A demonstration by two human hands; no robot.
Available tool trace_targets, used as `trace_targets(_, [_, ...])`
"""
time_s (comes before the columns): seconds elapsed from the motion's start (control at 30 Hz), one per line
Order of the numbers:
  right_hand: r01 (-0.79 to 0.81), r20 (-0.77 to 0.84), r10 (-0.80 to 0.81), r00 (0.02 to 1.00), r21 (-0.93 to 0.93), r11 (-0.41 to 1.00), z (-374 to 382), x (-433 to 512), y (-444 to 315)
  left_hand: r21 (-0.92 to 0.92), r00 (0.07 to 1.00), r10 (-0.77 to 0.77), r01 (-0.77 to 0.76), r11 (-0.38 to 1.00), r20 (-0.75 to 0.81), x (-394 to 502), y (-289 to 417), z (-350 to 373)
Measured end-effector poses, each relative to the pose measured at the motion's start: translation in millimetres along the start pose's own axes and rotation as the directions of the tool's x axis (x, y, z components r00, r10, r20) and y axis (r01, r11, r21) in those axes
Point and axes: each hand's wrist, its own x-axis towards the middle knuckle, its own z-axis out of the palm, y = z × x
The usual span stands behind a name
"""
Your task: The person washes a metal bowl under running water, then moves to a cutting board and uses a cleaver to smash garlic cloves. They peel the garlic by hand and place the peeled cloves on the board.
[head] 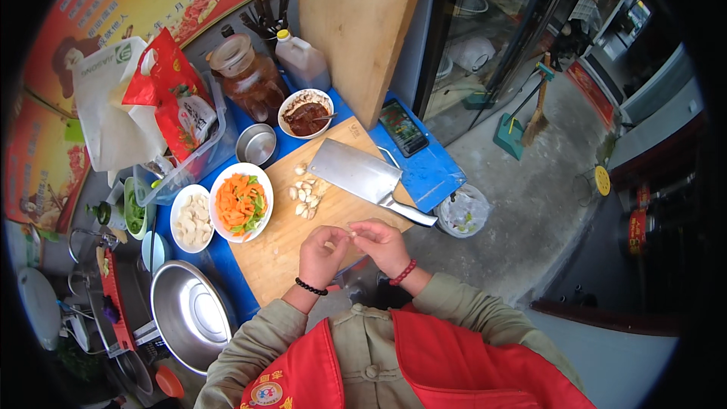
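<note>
My left hand (pixel 321 255) and my right hand (pixel 383 244) meet fingertip to fingertip over the near edge of a wooden cutting board (pixel 267 264). Between them they pinch a small pale piece, which looks like a garlic clove (pixel 352 233). Unpeeled garlic cloves (pixel 306 199) lie in a loose group on the board. To their right rests a cleaver (pixel 358 170), its handle pointing towards the near right edge. At the board's left stands a white bowl of chopped carrot and green pepper (pixel 241 204), beside a smaller bowl of pale slices (pixel 193 218).
Behind the board stand a bowl of dark red sauce (pixel 306 113), a steel cup (pixel 257 145) and a glass jar (pixel 250 74). A phone (pixel 402 128) lies on the blue table (pixel 443 173). A lined bin (pixel 463 210) stands right, a steel basin (pixel 190 318) left.
</note>
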Motion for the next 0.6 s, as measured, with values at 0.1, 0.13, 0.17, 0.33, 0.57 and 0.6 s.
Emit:
trace_targets(0.1, [0.011,-0.026,-0.012,1.0,-0.04,0.999,3.7,0.9,-0.9,-0.033,1.0,-0.026,0.026,0.999,0.006,1.2,0.8,-0.2])
trace_targets(0.13, [0.006,-0.037,-0.007,0.999,-0.049,0.999,5.0,1.2,-1.5,-0.039,0.998,-0.065,0.065,0.997,0.01,1.6,0.8,-0.2])
trace_targets(0.17, [-0.041,-0.046,0.04,0.998,-0.013,0.999,6.1,1.0,-2.4,-0.031,0.999,-0.032,0.032,0.999,0.003,1.9,0.7,-0.6])
trace_targets(0.33, [-0.155,-0.073,0.165,0.984,0.134,0.979,12.8,-0.7,-6.8,0.003,1.0,-0.016,0.016,1.0,0.011,2.1,-2.7,-2.4])
trace_targets(0.57, [-0.166,-0.037,0.175,0.984,0.181,0.969,20.7,-1.3,-18.3,-0.228,0.978,-0.175,0.198,0.953,0.115,4.1,-8.2,-6.4])
trace_targets(0.6, [-0.161,-0.026,0.168,0.985,0.18,0.97,21.6,-1.6,-19.3,-0.252,0.97,-0.206,0.234,0.939,0.132,4.0,-8.1,-7.6])
